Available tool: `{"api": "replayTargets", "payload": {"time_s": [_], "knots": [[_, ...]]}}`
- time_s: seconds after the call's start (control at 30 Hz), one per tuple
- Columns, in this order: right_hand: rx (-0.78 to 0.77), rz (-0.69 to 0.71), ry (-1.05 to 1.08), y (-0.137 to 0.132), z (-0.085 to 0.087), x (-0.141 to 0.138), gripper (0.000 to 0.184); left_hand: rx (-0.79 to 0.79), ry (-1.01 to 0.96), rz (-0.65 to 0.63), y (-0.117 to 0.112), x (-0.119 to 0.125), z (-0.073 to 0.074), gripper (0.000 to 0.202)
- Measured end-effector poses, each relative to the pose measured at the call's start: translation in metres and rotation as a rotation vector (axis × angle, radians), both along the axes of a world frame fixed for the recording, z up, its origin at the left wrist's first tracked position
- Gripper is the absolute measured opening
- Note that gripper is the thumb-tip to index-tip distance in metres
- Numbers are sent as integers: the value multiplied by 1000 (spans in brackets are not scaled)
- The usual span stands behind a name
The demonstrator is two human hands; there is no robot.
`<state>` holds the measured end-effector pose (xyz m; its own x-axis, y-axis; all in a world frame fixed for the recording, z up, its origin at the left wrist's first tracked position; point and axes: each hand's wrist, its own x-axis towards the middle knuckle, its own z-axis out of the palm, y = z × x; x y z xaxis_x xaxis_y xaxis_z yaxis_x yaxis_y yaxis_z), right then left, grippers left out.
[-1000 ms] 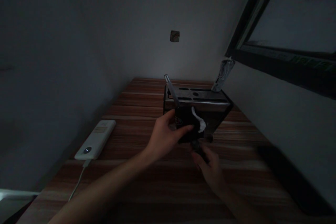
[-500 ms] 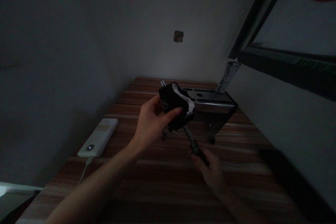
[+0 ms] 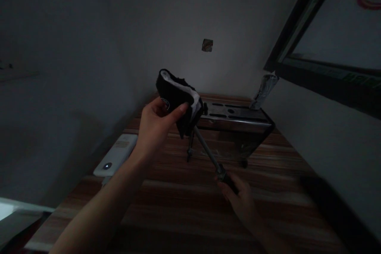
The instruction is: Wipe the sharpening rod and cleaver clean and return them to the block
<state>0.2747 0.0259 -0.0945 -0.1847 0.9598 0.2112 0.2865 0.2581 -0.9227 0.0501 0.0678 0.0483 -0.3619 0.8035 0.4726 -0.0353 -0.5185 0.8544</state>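
The room is dim. My left hand (image 3: 156, 127) is closed on a black cloth with a white lining (image 3: 178, 95), held up over a thin metal rod (image 3: 205, 149). The cloth wraps the rod's upper end. My right hand (image 3: 239, 200) grips the rod's dark handle at the lower end, low over the wooden table (image 3: 184, 210). The rod slants up and to the left between my hands. Behind them stands a metal rack with slots in its top (image 3: 235, 117).
A white power bank (image 3: 116, 160) with a lit dot and a cable lies at the table's left edge. A foil-wrapped object (image 3: 263, 91) leans at the right wall under a dark picture frame (image 3: 312, 63). A long dark object (image 3: 336, 214) lies along the right.
My left hand has slid the cloth up the rod from near the handle to its upper end. The right hand stays on the handle. The view has shifted a little.
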Motion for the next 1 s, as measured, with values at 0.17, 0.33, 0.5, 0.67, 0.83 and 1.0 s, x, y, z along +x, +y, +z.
{"api": "replayTargets", "payload": {"time_s": [0.17, 0.33, 0.5, 0.67, 0.83, 1.0], "knots": [[1, -11, -17, 0, -3, 1, 28, -2, -43, -11, 0, -3, 2, 27], [16, -17, -12, 1, -5, 1, 28, 8, -73, -39, 3, -2, -2, 23], [12, -26, -9, 1, -3, 2, 29, -19, -82, -108, 4, 1, -5, 24], [4, -7, 6, 0, -3, 2, 29, -37, -69, -121, 5, 2, -7, 28], [-12, 0, 22, 0, -3, 2, 26, -31, -83, -144, 6, 6, -10, 27], [-15, 4, 22, 0, -2, 3, 27, -74, -63, -165, 2, 17, -13, 29]]}}
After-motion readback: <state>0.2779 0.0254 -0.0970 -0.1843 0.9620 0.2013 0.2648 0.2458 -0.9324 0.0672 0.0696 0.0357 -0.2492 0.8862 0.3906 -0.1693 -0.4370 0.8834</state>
